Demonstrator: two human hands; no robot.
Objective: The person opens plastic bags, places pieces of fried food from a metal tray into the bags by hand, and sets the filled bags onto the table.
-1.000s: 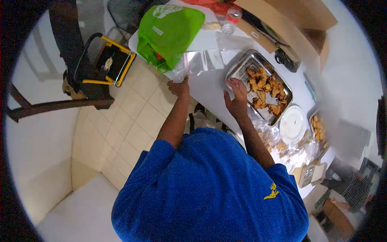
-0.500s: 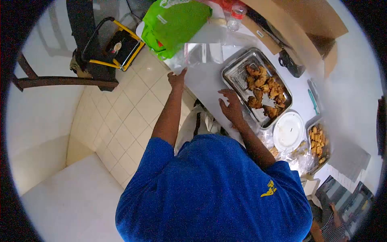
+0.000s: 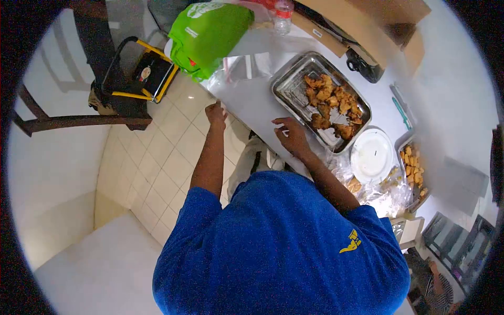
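My left hand [image 3: 216, 114] is at the near edge of the white table [image 3: 247, 105]. Its fingers are curled closed, and whatever they may hold is too small to make out. Over the table edge to its right, my right hand [image 3: 291, 135] has its thumb and forefinger apart, with nothing visible between them. Beyond my right hand lies a metal tray [image 3: 286, 90] holding browned, fried-looking meat pieces [image 3: 332, 102]. Clear plastic bags [image 3: 247, 68] lie flat on the table beyond my left hand, touching neither hand.
A green bag [image 3: 210, 37] and a plastic bottle [image 3: 283, 18] stand at the far end. Cardboard boxes [image 3: 367, 16] line the back. Right of the tray are a white plate [image 3: 371, 156], a second food tray [image 3: 413, 170] and a teal pen-like item [image 3: 401, 113]. A black-yellow step stool [image 3: 149, 73] stands left.
My left hand has drawn back slightly toward me, its fingers going from stretched out to curled. The right hand stays near the tray. The whole view has shifted, moving the table items leftward.
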